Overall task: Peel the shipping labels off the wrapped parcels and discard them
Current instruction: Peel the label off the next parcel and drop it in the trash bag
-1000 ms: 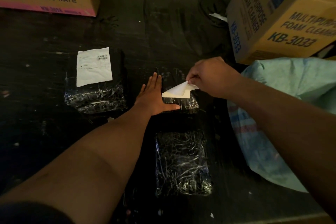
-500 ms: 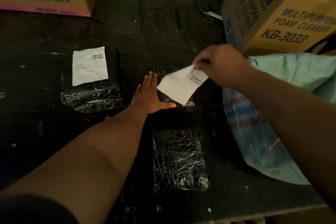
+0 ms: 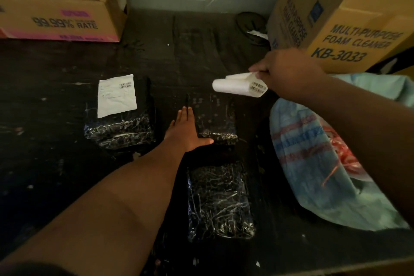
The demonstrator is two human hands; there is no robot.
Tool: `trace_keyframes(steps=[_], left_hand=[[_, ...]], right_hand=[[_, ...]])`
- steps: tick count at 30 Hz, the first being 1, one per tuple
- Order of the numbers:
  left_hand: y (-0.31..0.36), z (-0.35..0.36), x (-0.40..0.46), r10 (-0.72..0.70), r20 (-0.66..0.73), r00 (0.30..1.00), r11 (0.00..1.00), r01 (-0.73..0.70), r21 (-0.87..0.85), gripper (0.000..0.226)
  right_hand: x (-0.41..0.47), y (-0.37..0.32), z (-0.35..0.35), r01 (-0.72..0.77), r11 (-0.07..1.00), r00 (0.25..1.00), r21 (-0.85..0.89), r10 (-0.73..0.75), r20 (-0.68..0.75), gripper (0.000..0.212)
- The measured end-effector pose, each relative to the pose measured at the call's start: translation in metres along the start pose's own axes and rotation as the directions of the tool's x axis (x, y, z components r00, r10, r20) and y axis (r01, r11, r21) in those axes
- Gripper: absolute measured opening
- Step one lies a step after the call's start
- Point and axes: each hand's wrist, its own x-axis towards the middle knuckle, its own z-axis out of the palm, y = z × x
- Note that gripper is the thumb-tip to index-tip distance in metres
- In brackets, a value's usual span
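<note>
A dark tabletop (image 3: 56, 163) carries three black wrapped parcels. The left hand (image 3: 184, 133) lies flat, fingers straight, against the left edge of the middle parcel (image 3: 216, 119). The right hand (image 3: 289, 74) pinches a curled, peeled shipping label (image 3: 237, 85) in the air above the tabletop, near a pale woven sack (image 3: 313, 163). The left parcel (image 3: 121, 127) wears its label (image 3: 117, 95).

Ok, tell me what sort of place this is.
Probably a stockroom or packing area. Printed cartons of foam cleaner stand on a worn dark table, black wrapped parcels lie on it, one with a shipping label, and a woven sack sits open at the right.
</note>
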Motion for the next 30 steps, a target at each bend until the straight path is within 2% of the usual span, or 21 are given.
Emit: trace_keyframes(steps=[4, 7, 12, 16, 19, 21, 26, 30], left_hand=[[0.011, -0.008, -0.015, -0.02, -0.02, 1.0, 1.0, 0.02, 0.02, 0.133], [0.042, -0.018, -0.025, 0.031, -0.09, 0.995, 0.999, -0.029, 0.028, 0.118], [0.139, -0.022, -0.038, 0.177, -0.203, 0.963, 0.982, -0.186, -0.029, 0.101], [0.229, -0.003, -0.048, 0.342, -0.306, 0.888, 0.929, -0.368, -0.03, 0.091], [0.284, 0.013, -0.054, 0.409, -0.34, 0.847, 0.903, -0.428, 0.021, 0.083], [0.31, 0.022, -0.056, 0.381, -0.329, 0.864, 0.913, -0.407, -0.011, 0.08], [0.329, 0.029, -0.049, 0.187, -0.244, 0.951, 0.969, -0.22, -0.114, 0.083], [0.33, 0.034, -0.056, 0.191, -0.254, 0.948, 0.976, -0.212, -0.057, 0.08]], right_hand=[[-0.022, 0.04, -0.005, -0.068, 0.992, 0.995, -0.103, 0.075, 0.062, 0.036], [-0.048, 0.08, -0.012, -0.127, 0.976, 0.986, -0.174, 0.144, 0.084, 0.034], [-0.099, 0.143, -0.028, -0.303, 0.942, 0.942, -0.145, 0.319, 0.106, 0.025], [-0.152, 0.184, -0.04, -0.313, 0.928, 0.941, -0.202, 0.332, 0.071, 0.027], [-0.187, 0.213, -0.045, -0.328, 0.907, 0.931, -0.264, 0.357, 0.072, 0.028], [-0.208, 0.232, -0.046, -0.316, 0.893, 0.928, -0.322, 0.361, 0.088, 0.033], [-0.241, 0.264, -0.041, -0.353, 0.886, 0.912, -0.299, 0.398, 0.103, 0.032], [-0.255, 0.279, -0.039, -0.387, 0.876, 0.895, -0.287, 0.432, 0.113, 0.032]])
